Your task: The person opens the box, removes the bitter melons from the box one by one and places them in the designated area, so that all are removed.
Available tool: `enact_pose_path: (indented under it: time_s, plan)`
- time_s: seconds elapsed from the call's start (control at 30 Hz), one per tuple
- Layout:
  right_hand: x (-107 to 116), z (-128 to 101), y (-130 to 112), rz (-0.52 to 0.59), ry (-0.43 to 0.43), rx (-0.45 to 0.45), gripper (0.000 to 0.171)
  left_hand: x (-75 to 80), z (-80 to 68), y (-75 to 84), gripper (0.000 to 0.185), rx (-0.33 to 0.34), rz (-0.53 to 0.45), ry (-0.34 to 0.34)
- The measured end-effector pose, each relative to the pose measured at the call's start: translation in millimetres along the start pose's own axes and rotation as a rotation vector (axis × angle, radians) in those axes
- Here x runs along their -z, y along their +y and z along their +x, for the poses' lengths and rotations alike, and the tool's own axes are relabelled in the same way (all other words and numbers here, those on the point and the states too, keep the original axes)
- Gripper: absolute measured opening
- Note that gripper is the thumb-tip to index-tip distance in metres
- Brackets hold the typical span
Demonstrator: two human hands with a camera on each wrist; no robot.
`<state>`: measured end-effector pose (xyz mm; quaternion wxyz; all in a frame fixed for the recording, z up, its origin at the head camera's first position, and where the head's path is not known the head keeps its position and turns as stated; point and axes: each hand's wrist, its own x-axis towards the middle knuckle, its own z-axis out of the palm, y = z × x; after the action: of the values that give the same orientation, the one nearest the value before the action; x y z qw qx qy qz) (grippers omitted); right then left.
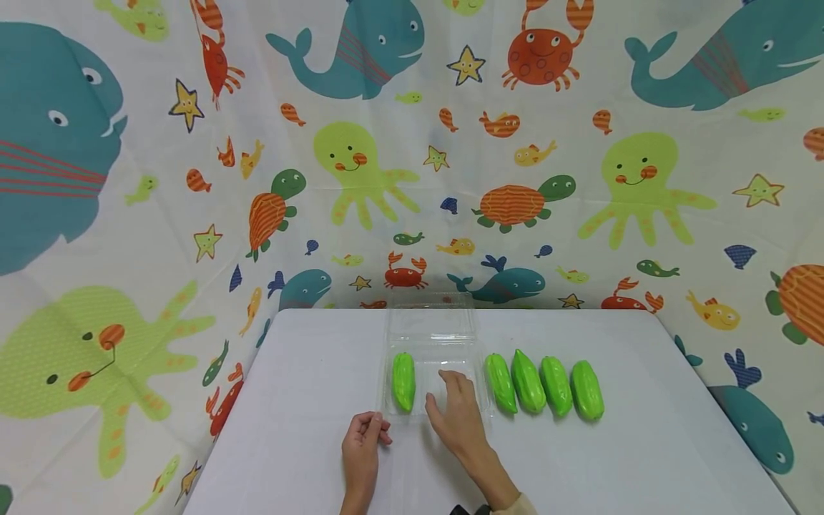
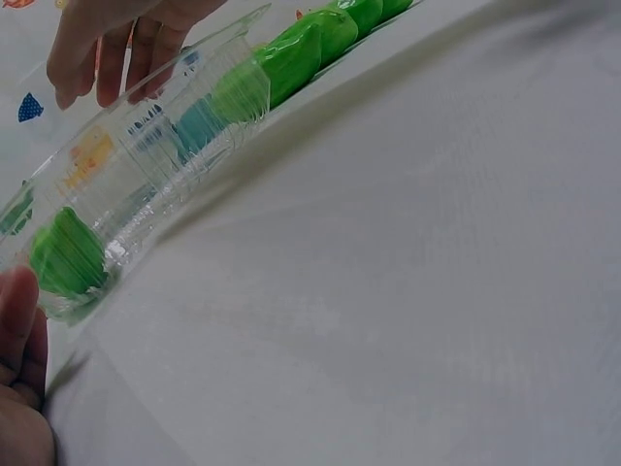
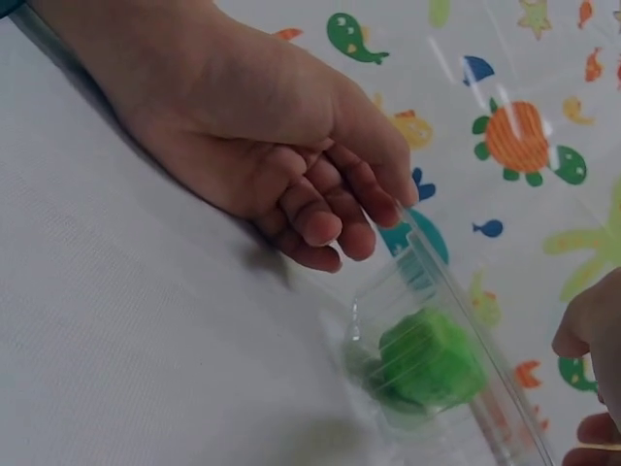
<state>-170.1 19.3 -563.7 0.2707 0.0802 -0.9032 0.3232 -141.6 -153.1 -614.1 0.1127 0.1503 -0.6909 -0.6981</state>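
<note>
A clear plastic clamshell box (image 1: 425,365) lies with its lid (image 1: 431,322) folded back, away from me. One glossy green, ridged, oblong vegetable (image 1: 403,383) lies lengthwise along its left side. At the near left corner, my left hand (image 1: 362,450) pinches the box rim between thumb and index finger, the other fingers curled, as the right wrist view shows (image 3: 281,165). My right hand (image 1: 458,415) hovers over the right part of the box, fingers spread and slightly bent, holding nothing. In the left wrist view its fingers (image 2: 112,73) hang above the rim.
Several more green vegetables (image 1: 528,383) stand in a row on the white table (image 1: 309,372), just right of the box. Behind the table hangs a cloth (image 1: 450,236) printed with sea animals, which continues along both sides.
</note>
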Motion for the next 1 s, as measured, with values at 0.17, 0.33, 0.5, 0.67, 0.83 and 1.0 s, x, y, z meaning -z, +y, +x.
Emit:
enact_pose_path:
  time_s: [0.17, 0.33, 0.5, 0.67, 0.83, 1.0]
  plan:
    - [-5.0, 0.1, -2.9, -0.008, -0.009, 0.011, 0.044, 0.2, -1.0, -1.1, 0.022, -0.012, -0.008, 0.000]
    - [-10.4, 0.2, -4.6, -0.006, -0.016, 0.016, 0.045, 0.7, -1.5, -1.7, 0.020, -0.016, -0.029, -0.005]
    - [-14.4, 0.6, -7.3, -0.005, -0.036, 0.009, 0.046, 0.3, -1.3, -3.3, 0.020, -0.009, -0.025, -0.007]
    - [-16.8, -0.1, -8.7, -0.022, -0.074, 0.004, 0.048, -0.8, -2.1, -4.4, 0.019, 0.007, 0.000, -0.002]
    - [-20.0, -0.4, -8.3, -0.023, -0.078, 0.020, 0.049, -1.0, -2.8, -5.0, 0.017, -0.006, -0.013, 0.003]
    - [-23.2, 0.3, -9.8, -0.020, -0.081, 0.037, 0.050, -1.2, -3.2, -6.1, 0.017, -0.022, -0.024, 0.004]
